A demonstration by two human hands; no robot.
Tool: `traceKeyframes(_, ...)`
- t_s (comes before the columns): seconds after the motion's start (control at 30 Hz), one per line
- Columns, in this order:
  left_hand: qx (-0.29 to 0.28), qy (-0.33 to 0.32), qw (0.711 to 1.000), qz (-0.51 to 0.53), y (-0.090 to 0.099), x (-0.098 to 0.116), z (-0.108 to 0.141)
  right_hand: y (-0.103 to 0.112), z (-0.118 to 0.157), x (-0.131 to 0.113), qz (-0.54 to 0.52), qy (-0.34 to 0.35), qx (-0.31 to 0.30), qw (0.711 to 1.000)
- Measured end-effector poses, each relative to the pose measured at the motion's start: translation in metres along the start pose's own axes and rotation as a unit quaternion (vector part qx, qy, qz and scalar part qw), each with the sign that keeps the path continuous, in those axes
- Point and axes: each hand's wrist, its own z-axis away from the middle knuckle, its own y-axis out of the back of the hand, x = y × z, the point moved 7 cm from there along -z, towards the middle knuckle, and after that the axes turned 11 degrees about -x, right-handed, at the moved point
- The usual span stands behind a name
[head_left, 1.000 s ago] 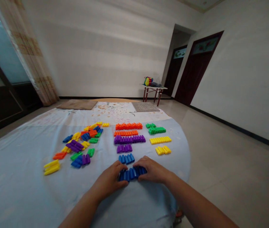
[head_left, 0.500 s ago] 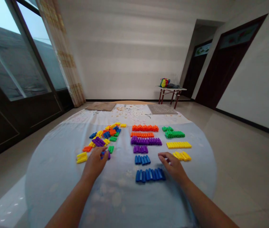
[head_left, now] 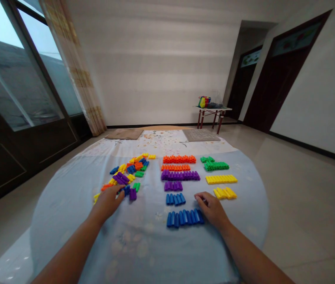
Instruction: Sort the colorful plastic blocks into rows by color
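My left hand [head_left: 106, 202] reaches to the near side of a mixed pile of plastic blocks. Its thumb and index finger are apart at a blue block [head_left: 126, 191]; whether they touch it I cannot tell, and the other fingers are hidden. Right beside lie a purple block [head_left: 133, 194] and a green block [head_left: 137, 186]. My right hand [head_left: 213, 208] hovers with loosely curled fingers and holds nothing visible. It is close to the right end of a row of blue blocks [head_left: 185, 218], with a shorter blue row [head_left: 176, 199] to its left.
Purple rows [head_left: 180, 175] and orange rows [head_left: 179, 159] lie farther back in the middle. Green blocks [head_left: 216, 166] and yellow rows [head_left: 221, 179] stand to the right. A pale blue cloth [head_left: 143, 252] covers the round table. Two brown mats [head_left: 201, 135] lie at the far edge.
My left hand has moved left and a little towards me, uncovering the blue and purple blocks and covering part of the yellow ones. My right hand has hardly moved; its fingers are slightly more curled.
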Motion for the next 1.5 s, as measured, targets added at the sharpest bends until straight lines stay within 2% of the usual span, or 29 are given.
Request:
traceKeyframes(0.1, -0.027, 0.04, 0.993, 0.111, 0.003, -0.007, -0.005, 0.0, 0.0, 0.002, -0.002, -0.005, -0.004, 1.0)
traceKeyframes(0.2, -0.067, 0.066, 0.983, 0.156, -0.003, -0.014, -0.004, 0.0, -0.001, 0.004, -0.002, -0.01, -0.004, 1.0)
traceKeyframes(0.33, -0.07, 0.081, 0.985, 0.134, -0.01, -0.02, 0.004, -0.001, -0.001, 0.006, -0.005, -0.003, -0.004, 1.0)
traceKeyframes(0.5, -0.098, 0.058, 0.99, 0.079, -0.017, -0.022, 0.012, 0.0, -0.001, 0.005, -0.014, 0.0, -0.006, 1.0)
traceKeyframes(0.6, -0.086, 0.043, 0.994, 0.057, -0.016, -0.017, 0.015, 0.001, 0.0, 0.004, -0.013, -0.001, -0.001, 1.0)
traceKeyframes(0.7, -0.078, 0.012, 0.993, 0.087, -0.017, 0.007, 0.022, 0.002, -0.001, 0.003, -0.013, 0.001, 0.005, 1.0)
traceKeyframes(0.8, -0.089, -0.054, 0.987, 0.122, -0.027, 0.053, 0.034, 0.005, 0.0, 0.001, -0.004, 0.002, 0.021, 1.0)
traceKeyframes(0.9, -0.117, -0.11, 0.977, 0.138, -0.045, 0.095, 0.044, 0.01, 0.0, -0.005, 0.016, 0.009, 0.04, 0.999)
traceKeyframes(1.0, -0.128, -0.126, 0.974, 0.138, -0.057, 0.112, 0.042, 0.012, -0.002, -0.026, 0.041, 0.054, 0.036, 0.997)
traceKeyframes(1.07, -0.094, -0.11, 0.978, 0.148, -0.053, 0.106, 0.035, 0.009, -0.005, -0.049, 0.057, 0.101, 0.019, 0.993)
traceKeyframes(1.17, 0.021, -0.047, 0.984, 0.168, -0.033, 0.075, 0.023, -0.006, -0.014, -0.087, 0.077, 0.161, -0.04, 0.983)
traceKeyframes(1.23, 0.109, -0.002, 0.981, 0.162, -0.021, 0.049, 0.022, -0.025, -0.022, -0.109, 0.098, 0.19, -0.107, 0.971)
traceKeyframes(1.3, 0.171, 0.026, 0.975, 0.141, -0.016, 0.028, 0.023, -0.05, -0.028, -0.124, 0.136, 0.207, -0.181, 0.952)
traceKeyframes(1.4, 0.199, 0.044, 0.972, 0.119, -0.022, 0.011, 0.026, -0.087, -0.037, -0.132, 0.213, 0.204, -0.269, 0.917)
traceKeyframes(1.5, 0.188, 0.034, 0.975, 0.113, -0.029, 0.01, 0.025, -0.108, -0.045, -0.134, 0.275, 0.183, -0.317, 0.889)
